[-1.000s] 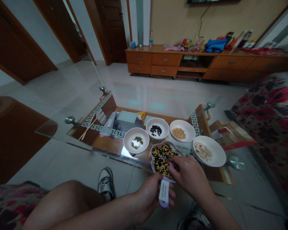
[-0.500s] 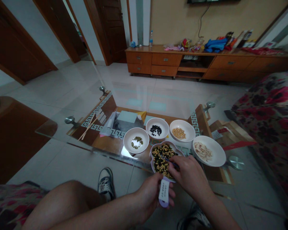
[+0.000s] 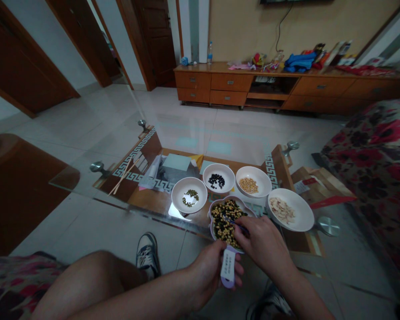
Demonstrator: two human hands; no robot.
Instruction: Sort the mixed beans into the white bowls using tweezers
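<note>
My left hand (image 3: 209, 272) is closed round the handle of a purple flower-shaped bowl (image 3: 228, 269) filled with mixed beans (image 3: 225, 220). My right hand (image 3: 262, 243) pinches thin blue tweezers (image 3: 234, 222) whose tips rest among the mixed beans. Behind this bowl stand several white dishes: one with green beans (image 3: 189, 195), one with black beans (image 3: 218, 178), one with yellow beans (image 3: 253, 182), and one with pale flat beans (image 3: 290, 210).
The dishes rest on a glass table (image 3: 120, 146) with metal fittings, over a lower shelf holding chopsticks (image 3: 124, 175) and papers. My bare knee (image 3: 96, 271) and a shoe (image 3: 147, 255) are at lower left. A flowered sofa (image 3: 376, 164) stands right, a wooden cabinet (image 3: 280, 91) beyond.
</note>
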